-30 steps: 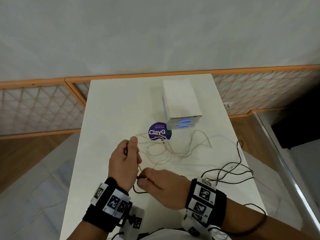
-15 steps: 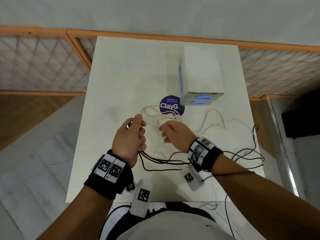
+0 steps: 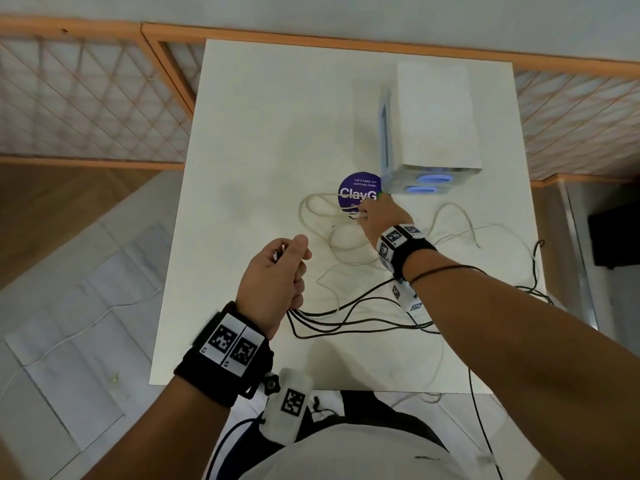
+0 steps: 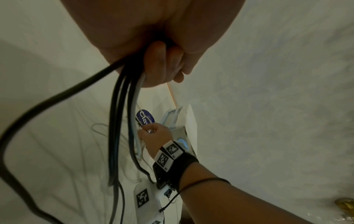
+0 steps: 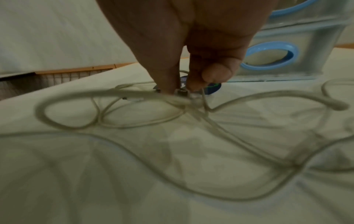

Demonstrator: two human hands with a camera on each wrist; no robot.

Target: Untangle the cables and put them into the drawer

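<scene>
My left hand is a fist gripping a bundle of black cables above the white table; the strands trail out under the palm toward the right edge. My right hand reaches forward to the tangle of white cables by the purple sticker. Thumb and forefinger pinch a white cable's plug end on the tabletop. The small white drawer unit with blue ring handles stands just beyond; its drawers look closed.
A round purple sticker lies on the table by the drawer unit. White cable loops spread right of my right wrist, black ones hang off the right edge. A wooden lattice rail runs behind the table.
My right hand let go near the left hand and moved forward to the white tangle by the sticker, now pinching a plug. The left hand keeps the black bundle. My head tilted further down.
</scene>
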